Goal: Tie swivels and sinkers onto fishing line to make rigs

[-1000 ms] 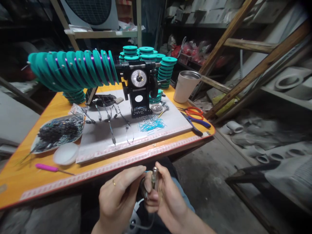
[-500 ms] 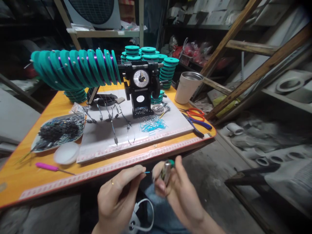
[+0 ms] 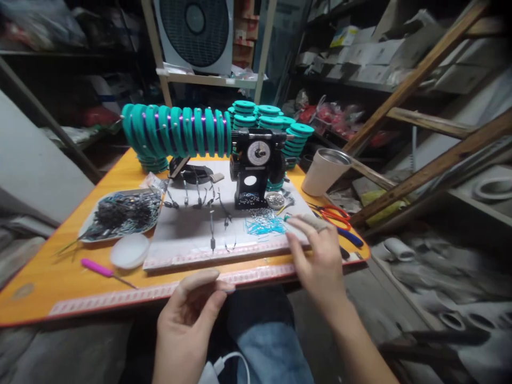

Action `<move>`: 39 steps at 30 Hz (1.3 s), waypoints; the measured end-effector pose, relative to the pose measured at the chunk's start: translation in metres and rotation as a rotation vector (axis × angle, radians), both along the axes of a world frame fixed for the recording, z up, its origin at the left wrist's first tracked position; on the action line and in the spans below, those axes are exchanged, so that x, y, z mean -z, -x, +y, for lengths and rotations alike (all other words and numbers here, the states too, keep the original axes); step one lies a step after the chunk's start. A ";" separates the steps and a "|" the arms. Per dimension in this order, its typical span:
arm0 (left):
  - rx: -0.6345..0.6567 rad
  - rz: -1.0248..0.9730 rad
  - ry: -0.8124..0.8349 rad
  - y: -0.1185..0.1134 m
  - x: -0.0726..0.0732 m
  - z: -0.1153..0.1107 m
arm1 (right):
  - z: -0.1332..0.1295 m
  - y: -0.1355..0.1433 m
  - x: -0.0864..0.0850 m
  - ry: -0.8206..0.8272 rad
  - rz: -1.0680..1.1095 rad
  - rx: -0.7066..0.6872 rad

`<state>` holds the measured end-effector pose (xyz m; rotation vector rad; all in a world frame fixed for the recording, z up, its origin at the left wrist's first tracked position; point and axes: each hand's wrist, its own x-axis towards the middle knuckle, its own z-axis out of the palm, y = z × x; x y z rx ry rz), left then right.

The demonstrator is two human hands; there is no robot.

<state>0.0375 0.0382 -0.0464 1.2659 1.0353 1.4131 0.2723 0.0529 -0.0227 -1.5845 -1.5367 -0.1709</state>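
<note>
My left hand (image 3: pixel 188 320) is in front of the table edge, thumb and forefinger pinched together. Whatever lies between those fingertips is too small to make out. My right hand (image 3: pixel 320 253) reaches over the right side of the white board (image 3: pixel 180 253), thumb and fingers stretched out and apart. A small green piece (image 3: pixel 287 217) shows at its fingertips; the rest of it is hidden. Close to these fingers lie short blue tubes (image 3: pixel 264 226) and a scatter of small metal beads (image 3: pixel 262 214). Behind them stands a black clamp stand with a dial (image 3: pixel 258 153).
Purple line is wound on a row of green spools (image 3: pixel 176 130) at the stand. At left are a tray of dark small parts (image 3: pixel 124 213), a white lid (image 3: pixel 129 250) and a pink-handled hook tool (image 3: pixel 97 268). Orange-handled scissors (image 3: pixel 336 214) and a white cup (image 3: pixel 325 173) are right.
My right hand has moved from beside my left hand up to the board; the metal cylinder with a green end no longer shows clearly. My left hand stays low. The camera view has shifted.
</note>
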 end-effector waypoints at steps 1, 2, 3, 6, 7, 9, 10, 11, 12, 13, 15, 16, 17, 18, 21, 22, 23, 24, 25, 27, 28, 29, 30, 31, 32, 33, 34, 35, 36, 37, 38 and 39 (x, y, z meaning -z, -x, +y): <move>0.018 -0.048 0.042 0.001 0.000 0.000 | -0.008 0.015 -0.002 -0.008 0.021 -0.068; 0.038 -0.096 0.084 0.001 -0.001 0.000 | -0.016 0.030 -0.003 0.003 0.064 -0.165; 0.062 -0.144 0.124 0.000 -0.002 0.000 | -0.024 0.045 -0.005 0.055 0.211 -0.329; 0.151 -0.263 0.224 -0.003 -0.008 -0.001 | -0.035 0.079 -0.005 0.155 0.565 -0.593; 0.163 -0.290 0.255 -0.005 -0.010 -0.001 | -0.035 0.087 -0.005 0.166 0.655 -0.621; 0.136 -0.322 0.295 -0.009 -0.013 -0.002 | -0.030 0.097 -0.005 0.165 0.788 -0.628; 0.102 -0.321 0.300 -0.010 -0.014 -0.003 | -0.028 0.099 -0.005 0.157 0.826 -0.617; 0.065 -0.309 0.295 -0.011 -0.015 -0.003 | -0.026 0.099 -0.005 0.143 0.838 -0.601; 0.033 -0.288 0.279 -0.011 -0.015 -0.003 | -0.024 0.099 -0.006 0.124 0.821 -0.582; 0.019 -0.255 0.254 -0.010 -0.014 -0.002 | -0.023 0.097 -0.006 0.101 0.778 -0.564; 0.007 -0.168 0.188 -0.006 -0.013 0.000 | -0.024 0.093 -0.007 0.054 0.630 -0.541; 0.019 -0.112 0.148 -0.003 -0.012 0.001 | -0.024 0.091 -0.007 0.036 0.542 -0.539; 0.039 -0.051 0.104 0.000 -0.011 0.003 | -0.025 0.089 -0.006 0.020 0.457 -0.539; 0.063 0.014 0.060 0.002 -0.011 0.004 | -0.025 0.088 -0.004 -0.001 0.376 -0.539; 0.113 0.182 -0.040 0.005 -0.010 0.006 | -0.025 0.086 0.001 -0.082 0.169 -0.539; 0.115 0.221 -0.060 0.005 -0.010 0.006 | -0.024 0.086 0.003 -0.113 0.108 -0.535; 0.111 0.248 -0.076 0.004 -0.010 0.007 | -0.024 0.086 0.004 -0.136 0.050 -0.528; 0.111 0.269 -0.090 0.004 -0.011 0.007 | -0.025 0.086 0.005 -0.148 -0.001 -0.518; 0.109 0.283 -0.107 0.003 -0.012 0.007 | -0.025 0.086 0.006 -0.150 -0.043 -0.504; 0.105 0.291 -0.131 0.002 -0.013 0.008 | -0.026 0.085 0.007 -0.148 -0.086 -0.474; 0.108 0.277 -0.132 0.003 -0.014 0.009 | -0.026 0.085 0.007 -0.151 -0.090 -0.467; 0.111 0.248 -0.118 0.003 -0.014 0.009 | -0.026 0.084 0.007 -0.158 -0.083 -0.467; 0.113 0.204 -0.094 0.004 -0.014 0.010 | -0.027 0.085 0.007 -0.172 -0.057 -0.473; 0.113 0.145 -0.063 0.004 -0.014 0.011 | -0.027 0.086 0.007 -0.178 -0.010 -0.481; 0.112 0.078 -0.023 0.006 -0.014 0.011 | -0.027 0.088 0.007 -0.169 0.062 -0.487; 0.115 0.008 0.022 0.007 -0.014 0.011 | -0.027 0.090 0.008 -0.141 0.163 -0.484; 0.122 -0.063 0.069 0.008 -0.014 0.011 | -0.028 0.094 0.008 -0.099 0.294 -0.474; 0.138 -0.130 0.118 0.009 -0.014 0.011 | -0.028 0.098 0.008 -0.048 0.445 -0.468; 0.164 -0.192 0.165 0.010 -0.014 0.011 | -0.027 0.103 0.009 -0.004 0.602 -0.472; 0.196 -0.242 0.209 0.010 -0.015 0.010 | -0.027 0.108 0.009 0.021 0.748 -0.490; 0.226 -0.280 0.243 0.010 -0.016 0.010 | -0.026 0.112 0.010 0.021 0.871 -0.518; 0.252 -0.303 0.266 0.010 -0.017 0.009 | -0.025 0.115 0.010 0.004 0.957 -0.550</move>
